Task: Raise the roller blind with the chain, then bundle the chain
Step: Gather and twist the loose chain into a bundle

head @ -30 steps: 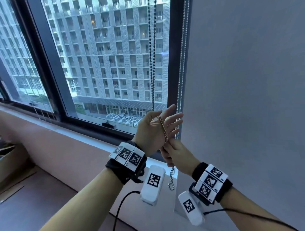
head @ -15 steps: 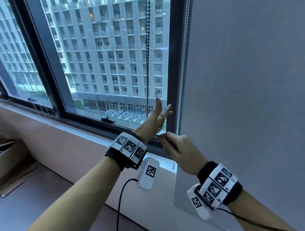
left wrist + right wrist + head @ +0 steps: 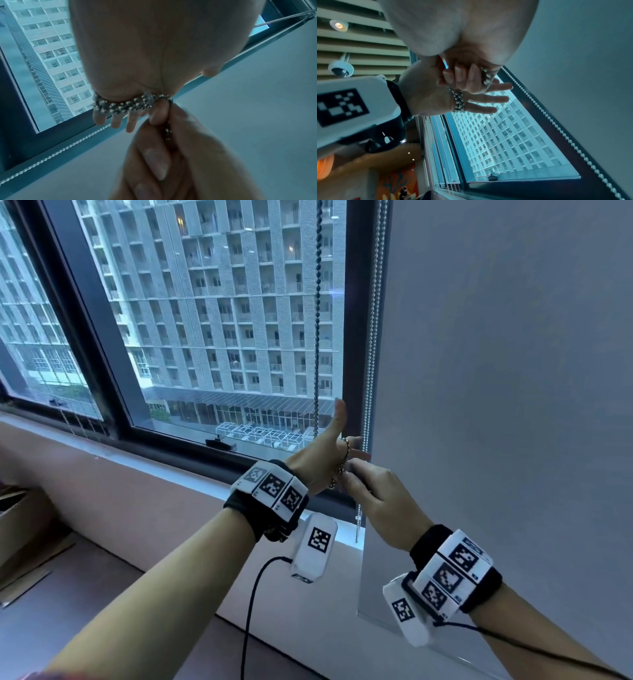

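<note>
While my left hand [image 3: 320,455] stays spread with chain [image 3: 123,104] looped around its fingers, my right hand [image 3: 383,498] pinches the chain.

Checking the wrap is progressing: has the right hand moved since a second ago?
Yes. The right hand has swung from beneath the left hand out toward the grey blind, pinching the chain.

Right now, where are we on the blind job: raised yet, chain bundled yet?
Done: the glass is uncovered in the head view, so the blind looks raised. In hand: several turns of chain lie coiled around the straight fingers of the left hand; the right hand pinches the strand beside them. Left: one strand runs up from the hands, and the coil isn't off the fingers yet.
</note>
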Demonstrator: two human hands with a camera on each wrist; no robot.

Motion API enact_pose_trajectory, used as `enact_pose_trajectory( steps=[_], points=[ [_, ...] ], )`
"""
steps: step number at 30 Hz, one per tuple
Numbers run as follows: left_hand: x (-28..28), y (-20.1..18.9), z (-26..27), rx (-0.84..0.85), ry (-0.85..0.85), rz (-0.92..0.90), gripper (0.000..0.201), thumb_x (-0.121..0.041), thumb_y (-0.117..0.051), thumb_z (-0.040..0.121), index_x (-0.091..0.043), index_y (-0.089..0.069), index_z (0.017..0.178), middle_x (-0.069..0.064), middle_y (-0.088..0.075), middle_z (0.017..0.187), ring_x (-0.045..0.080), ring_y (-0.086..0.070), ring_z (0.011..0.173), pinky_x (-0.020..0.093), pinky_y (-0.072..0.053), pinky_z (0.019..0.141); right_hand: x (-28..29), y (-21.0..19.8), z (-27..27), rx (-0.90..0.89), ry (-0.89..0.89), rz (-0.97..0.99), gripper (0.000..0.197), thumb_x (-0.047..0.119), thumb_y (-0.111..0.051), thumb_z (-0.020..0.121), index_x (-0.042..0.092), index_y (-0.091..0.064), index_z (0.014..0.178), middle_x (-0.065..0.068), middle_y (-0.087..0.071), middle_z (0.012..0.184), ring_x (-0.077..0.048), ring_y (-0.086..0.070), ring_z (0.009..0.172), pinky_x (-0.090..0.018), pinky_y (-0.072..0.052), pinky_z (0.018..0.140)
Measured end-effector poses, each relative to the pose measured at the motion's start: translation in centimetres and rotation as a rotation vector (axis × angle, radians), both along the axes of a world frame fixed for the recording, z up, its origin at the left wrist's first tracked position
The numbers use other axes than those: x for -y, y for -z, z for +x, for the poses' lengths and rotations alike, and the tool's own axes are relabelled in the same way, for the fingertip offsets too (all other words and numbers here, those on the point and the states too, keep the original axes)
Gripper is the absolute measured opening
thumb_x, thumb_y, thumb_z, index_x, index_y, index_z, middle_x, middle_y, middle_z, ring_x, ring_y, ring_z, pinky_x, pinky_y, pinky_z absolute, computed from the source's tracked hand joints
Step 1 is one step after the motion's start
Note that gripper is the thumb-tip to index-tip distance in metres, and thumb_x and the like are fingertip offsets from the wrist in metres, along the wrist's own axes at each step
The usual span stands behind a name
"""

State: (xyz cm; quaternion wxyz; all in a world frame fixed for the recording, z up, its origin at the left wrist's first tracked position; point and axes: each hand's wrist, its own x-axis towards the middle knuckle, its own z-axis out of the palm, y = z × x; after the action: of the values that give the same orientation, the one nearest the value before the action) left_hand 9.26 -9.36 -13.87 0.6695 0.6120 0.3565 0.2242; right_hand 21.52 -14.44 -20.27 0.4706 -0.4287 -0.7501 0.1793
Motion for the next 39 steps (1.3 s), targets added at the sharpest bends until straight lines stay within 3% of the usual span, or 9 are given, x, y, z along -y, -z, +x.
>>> enact_pose_trajectory(
  steps=[3, 7, 10, 16, 18, 22, 25, 27, 39],
  points=[
    [0.0, 0.0, -0.1, 0.068, 0.004, -0.035, 0.096, -0.083, -0.003, 0.072, -0.013, -0.033, 0.130, 0.014, -0.043, 0.121, 0.025, -0.042, 0.109, 0.029, -0.045, 0.079, -0.5, -0.2, 0.3, 0.025, 0.051, 0.129, 0.015, 0.012, -0.057, 0.096, 0.007, -0.064, 0.083, 0.010, -0.056, 0.065, -0.007, -0.051, 0.054, -0.015, -0.039, 0.055],
    [-0.1, 0.3, -0.1, 0.154, -0.043, -0.049, 0.093, -0.081, -0.008, 0.075, -0.013, -0.041, 0.129, 0.013, -0.058, 0.108, 0.024, -0.061, 0.097, 0.032, -0.051, 0.085, -1.2, -0.6, 0.1, -0.071, 0.149, 0.228, 0.004, 0.011, -0.068, 0.087, 0.009, -0.069, 0.090, -0.003, -0.074, 0.075, -0.014, -0.071, 0.065, -0.032, -0.059, 0.062],
    [-0.1, 0.5, 0.0, 0.214, -0.068, -0.072, 0.093, -0.082, -0.012, 0.074, -0.009, -0.047, 0.120, 0.007, -0.056, 0.084, 0.016, -0.063, 0.074, 0.026, -0.056, 0.069, -1.4, -0.7, -0.9, -0.153, 0.197, 0.164, 0.008, 0.008, -0.068, 0.085, 0.012, -0.062, 0.082, -0.006, -0.074, 0.073, -0.019, -0.072, 0.066, -0.037, -0.059, 0.062],
    [0.1, 0.7, -0.1, 0.141, -0.124, 0.013, 0.104, -0.085, -0.010, 0.070, -0.018, -0.013, 0.150, 0.011, -0.047, 0.131, 0.021, -0.062, 0.092, 0.027, -0.047, 0.061, -1.4, -0.8, -1.4, -0.452, 0.061, -0.234, 0.019, 0.001, -0.056, 0.094, 0.012, -0.054, 0.078, -0.039, -0.065, 0.076, -0.015, -0.053, 0.040, -0.022, -0.042, 0.039],
    [-0.2, 0.9, -0.2, 0.106, -0.140, 0.009, 0.108, -0.086, -0.011, 0.066, -0.020, -0.011, 0.151, 0.008, -0.038, 0.146, 0.026, -0.056, 0.117, 0.033, -0.050, 0.078, -0.7, -1.9, -1.2, -0.425, -0.083, -0.417, 0.019, 0.001, -0.051, 0.097, 0.008, -0.052, 0.080, -0.048, -0.060, 0.082, -0.013, -0.047, 0.036, -0.018, -0.037, 0.035],
    [-0.3, 0.8, -0.3, 0.051, -0.178, 0.085, 0.110, -0.085, -0.009, 0.064, -0.020, -0.010, 0.152, 0.014, -0.024, 0.157, 0.030, -0.036, 0.138, 0.049, -0.032, 0.110, -0.1, -4.1, -0.5, -0.102, -0.103, -0.496, 0.030, 0.006, -0.048, 0.099, 0.009, -0.052, 0.070, -0.017, -0.064, 0.063, -0.001, -0.040, 0.032, -0.011, -0.031, 0.036],
    [-0.5, 0.7, -0.3, 0.128, -0.173, 0.058, 0.104, -0.082, -0.003, 0.072, -0.015, -0.012, 0.150, 0.020, -0.045, 0.144, 0.024, -0.066, 0.092, 0.037, -0.046, 0.076, -0.8, -4.6, -0.1, -0.022, -0.050, -0.383, 0.029, 0.015, -0.053, 0.098, 0.011, -0.057, 0.070, -0.006, -0.060, 0.054, -0.015, -0.044, 0.043, -0.023, -0.036, 0.046],
    [-0.5, 0.9, -0.3, 0.175, -0.163, 0.024, 0.104, -0.081, -0.002, 0.074, -0.012, -0.018, 0.149, 0.013, -0.066, 0.115, 0.020, -0.059, 0.067, 0.031, -0.042, 0.060, -1.3, -4.3, -0.1, -0.013, 0.021, -0.256, 0.022, 0.017, -0.058, 0.095, 0.014, -0.061, 0.073, -0.002, -0.063, 0.057, -0.016, -0.054, 0.050, -0.029, -0.044, 0.055],
    [0.1, 1.1, -0.1, 0.411, -0.167, -0.093, 0.095, -0.078, -0.017, 0.078, -0.018, -0.013, 0.151, 0.007, -0.047, 0.145, 0.026, -0.054, 0.125, 0.041, -0.051, 0.093, -2.4, -3.3, -0.2, -0.152, 0.201, -0.131, 0.009, 0.013, -0.068, 0.089, 0.009, -0.061, 0.092, -0.007, -0.075, 0.080, -0.012, -0.072, 0.068, -0.019, -0.056, 0.058]
  ],
)
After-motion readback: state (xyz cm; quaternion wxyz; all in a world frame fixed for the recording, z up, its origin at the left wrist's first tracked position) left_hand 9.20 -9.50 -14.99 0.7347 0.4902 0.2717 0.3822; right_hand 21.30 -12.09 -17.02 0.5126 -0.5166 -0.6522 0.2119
